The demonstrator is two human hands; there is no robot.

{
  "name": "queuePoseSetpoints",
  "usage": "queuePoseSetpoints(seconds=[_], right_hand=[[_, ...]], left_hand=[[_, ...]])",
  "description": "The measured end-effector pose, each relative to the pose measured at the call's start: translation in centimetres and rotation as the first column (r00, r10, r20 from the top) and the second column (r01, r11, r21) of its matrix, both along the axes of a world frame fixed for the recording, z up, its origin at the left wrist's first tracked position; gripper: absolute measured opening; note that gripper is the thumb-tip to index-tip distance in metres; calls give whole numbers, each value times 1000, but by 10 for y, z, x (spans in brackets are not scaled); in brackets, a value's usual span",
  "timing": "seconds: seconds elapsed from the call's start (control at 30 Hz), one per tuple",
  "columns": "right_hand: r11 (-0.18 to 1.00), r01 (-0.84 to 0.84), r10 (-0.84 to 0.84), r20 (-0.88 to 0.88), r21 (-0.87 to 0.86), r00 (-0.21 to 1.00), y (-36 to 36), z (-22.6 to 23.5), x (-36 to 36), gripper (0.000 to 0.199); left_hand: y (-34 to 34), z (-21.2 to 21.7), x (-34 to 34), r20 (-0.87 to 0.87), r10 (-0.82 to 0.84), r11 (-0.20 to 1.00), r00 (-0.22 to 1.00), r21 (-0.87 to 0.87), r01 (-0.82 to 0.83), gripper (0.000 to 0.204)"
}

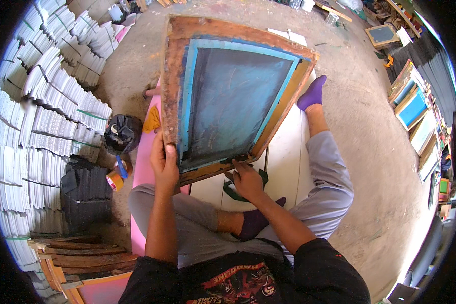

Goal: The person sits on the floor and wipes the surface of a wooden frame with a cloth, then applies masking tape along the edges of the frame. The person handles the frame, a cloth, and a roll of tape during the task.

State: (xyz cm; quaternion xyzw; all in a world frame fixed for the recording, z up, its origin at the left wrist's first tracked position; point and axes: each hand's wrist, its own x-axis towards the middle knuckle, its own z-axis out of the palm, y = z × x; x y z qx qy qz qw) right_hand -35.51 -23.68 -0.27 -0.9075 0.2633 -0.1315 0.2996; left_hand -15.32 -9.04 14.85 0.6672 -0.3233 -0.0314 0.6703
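Note:
A wooden screen printing frame [238,96] with dark mesh and a light blue border is held up, tilted, above my lap. Its wood looks worn and stained. My left hand [165,161] grips the left side bar near the lower corner, thumb on the face toward me. At the bottom bar, my right hand [247,181] has its fingers over the wood and its thumb by the outer edge. Just beneath that hand lies a dark green item [233,194], partly hidden. The frame covers much of the white-topped surface [289,157] I sit on.
Bundled white stacks [50,121] line the left side. A black bag [122,133] and tape rolls [117,178] sit on the floor nearby. A yellow cloth [152,119] lies on the pink edge [139,213]. More frames [413,109] lean at the right; wooden frames [81,261] are stacked lower left.

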Motion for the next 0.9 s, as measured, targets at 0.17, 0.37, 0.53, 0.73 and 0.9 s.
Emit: queuePoseSetpoints(seconds=[0.17,0.37,0.53,0.73,0.9], right_hand=[[997,5,1,83,-72,997,2,23,11,28],[996,-79,78,-22,-42,997,-15,32,29,22],[996,-69,73,-69,64,995,-23,37,39,23],[994,-103,103,-17,28,995,-24,32,44,20],[989,-145,138,-137,-43,981,-24,16,50,19]], left_hand=[[-4,14,-13,60,-18,998,998,68,14,47],[-15,27,-26,55,-26,998,998,61,23,43],[-19,31,-29,101,-63,996,993,67,56,44],[-19,25,-28,186,-60,996,981,83,46,46],[-19,23,-30,127,-54,997,990,56,47,45]])
